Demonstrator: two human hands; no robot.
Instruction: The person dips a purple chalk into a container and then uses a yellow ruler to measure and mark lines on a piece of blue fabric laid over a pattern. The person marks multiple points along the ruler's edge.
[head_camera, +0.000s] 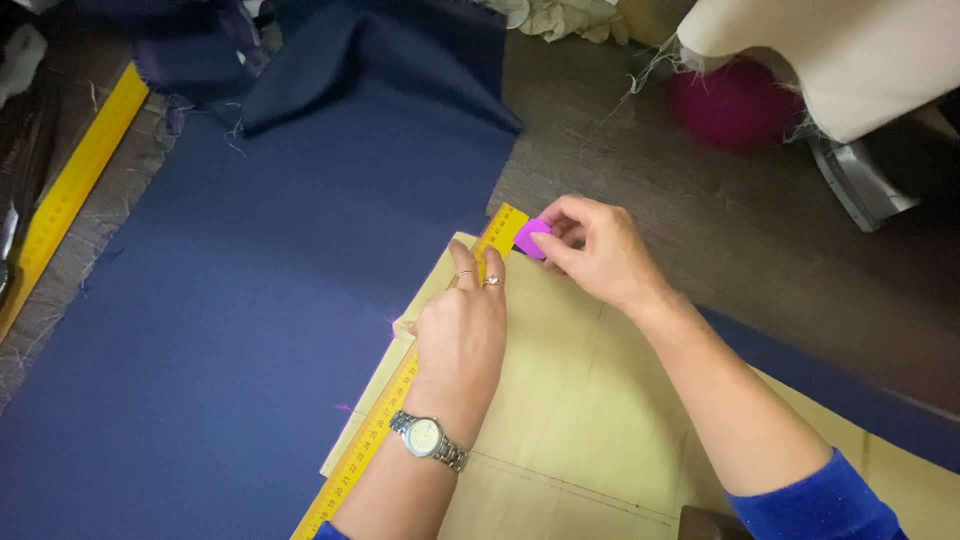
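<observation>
Yellow ruler lay thin and stiff, pinned flat by left hand; right hand fingers pinched light, brittle-looking purple chalk by its edges.

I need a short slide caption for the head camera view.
Left hand presses a yellow ruler on a paper pattern; right hand holds pink chalk.

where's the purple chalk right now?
Head view, right of centre: the purple chalk is pinched in the right hand, at the far end of the yellow ruler.
</observation>
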